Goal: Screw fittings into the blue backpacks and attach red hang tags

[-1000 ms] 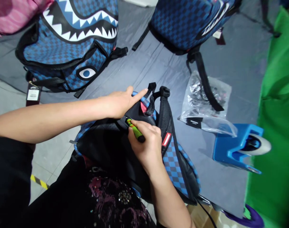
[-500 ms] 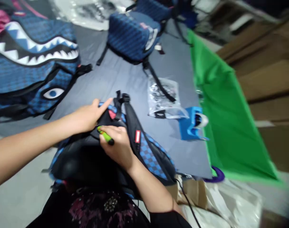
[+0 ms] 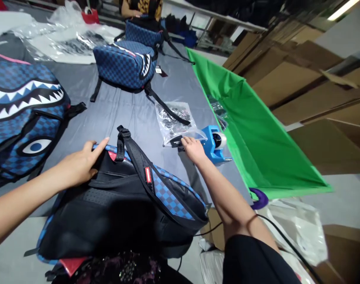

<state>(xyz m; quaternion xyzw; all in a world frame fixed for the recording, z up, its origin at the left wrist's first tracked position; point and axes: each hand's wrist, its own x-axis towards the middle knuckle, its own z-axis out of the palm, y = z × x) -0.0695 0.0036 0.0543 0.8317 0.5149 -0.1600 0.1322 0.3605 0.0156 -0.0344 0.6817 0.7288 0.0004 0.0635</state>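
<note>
The left hand lies flat, fingers spread, on the backpack; the right hand touches the plastic bag, grip unclear.

A: What colours are on the near fabric backpack?
B: Black padded back, blue-and-black checks along the sides, and a small red label on the strap.
A: And the big fabric backpack at the left?
B: Same checks, white jagged teeth, a white eye with a blue centre.
A: Around them?
B: Grey table sheet, bright green cloth, blue plastic dispenser, brown cardboard sheets.
</note>
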